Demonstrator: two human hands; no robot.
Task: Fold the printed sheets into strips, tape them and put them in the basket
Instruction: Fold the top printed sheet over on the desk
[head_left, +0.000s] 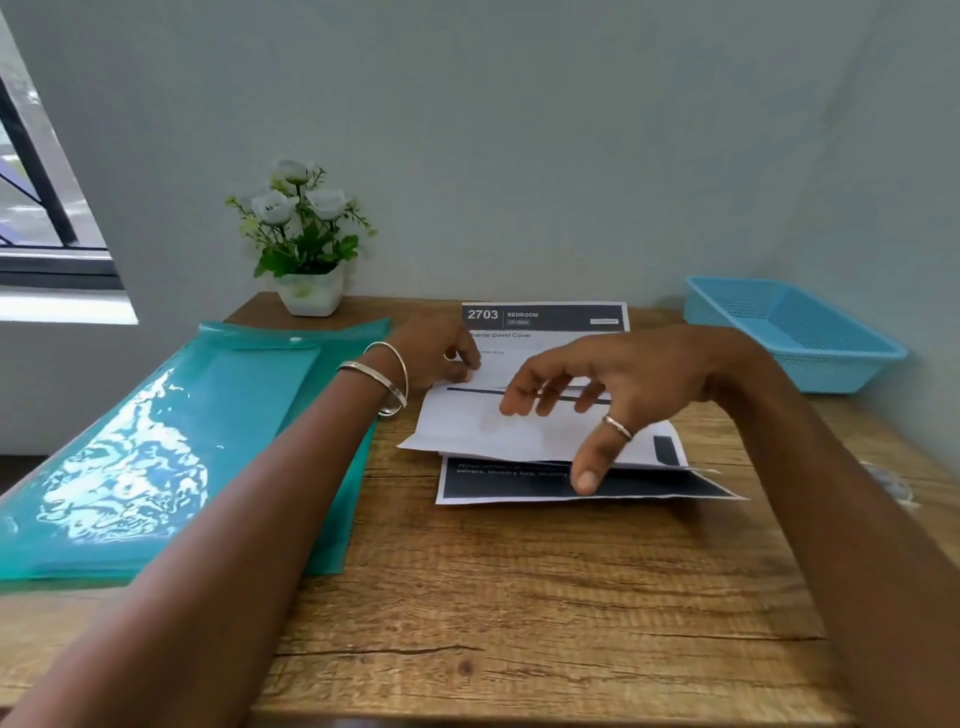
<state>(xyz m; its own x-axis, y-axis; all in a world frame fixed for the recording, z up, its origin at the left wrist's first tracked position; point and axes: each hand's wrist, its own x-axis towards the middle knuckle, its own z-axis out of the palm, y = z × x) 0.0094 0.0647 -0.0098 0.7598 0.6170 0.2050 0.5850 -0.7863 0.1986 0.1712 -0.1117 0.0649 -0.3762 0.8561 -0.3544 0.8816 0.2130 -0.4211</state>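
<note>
A printed sheet (545, 374) lies on the far middle of a wooden table (519, 597), its dark header band reading "2703 BEDROOM" pointing toward the wall, and its near part is folded up over itself so that a white flap covers the middle of the page; below the flap a dark printed band of paper shows, its right corner lifted a little off the wood, though whether that band belongs to the same sheet or to a second one underneath cannot be told. The person's left hand (441, 353) rests at the left edge of the sheet with its fingers curled and the fingertips pressed down onto the paper near the upper end of the fold; it seems to pinch the edge, but the exact hold is hidden by the knuckles. Two metal bangles (387, 382) circle that wrist. The right hand (613, 384) hovers over the flap with fingers spread and relaxed, gripping nothing, the thumb with a ring reaching down so its tip touches the dark lower band. At the far right corner of the table stands a blue basket (795, 332) of perforated plastic, well apart from the sheet, with nothing visible inside. To the left a green translucent folder (171, 441) lies flat, partly overhanging the table edge, and behind it a small white pot of white flowers (306, 234) stands against the wall
</note>
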